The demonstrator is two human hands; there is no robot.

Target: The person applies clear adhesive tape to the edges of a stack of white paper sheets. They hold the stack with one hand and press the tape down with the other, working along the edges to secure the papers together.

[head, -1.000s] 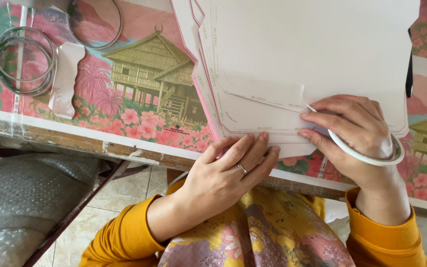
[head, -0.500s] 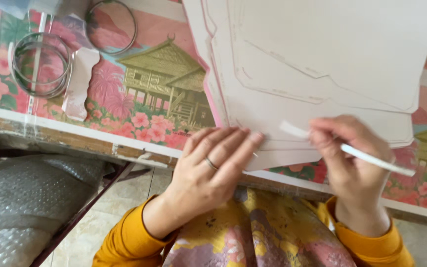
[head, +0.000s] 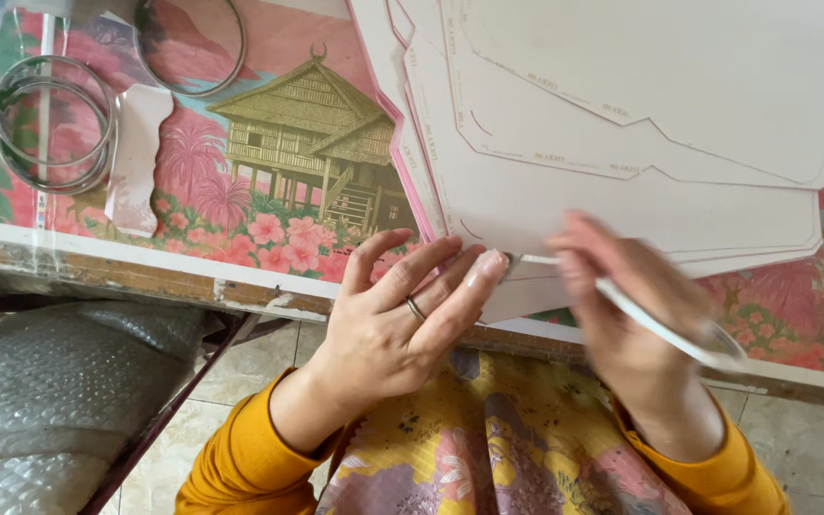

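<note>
Paper work going on here: left hand lies flat, fingers spread, pinning the near edge of the stack of white card sheets on the flowery tablecloth. Right hand, blurred, grips a thin white strip against that edge. Looks like a mid-way step; next it probably needs steady pressing along the edge.

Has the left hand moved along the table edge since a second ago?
No. The left hand still lies flat on the stacked white sheets at the table edge, below the painted house.
</note>
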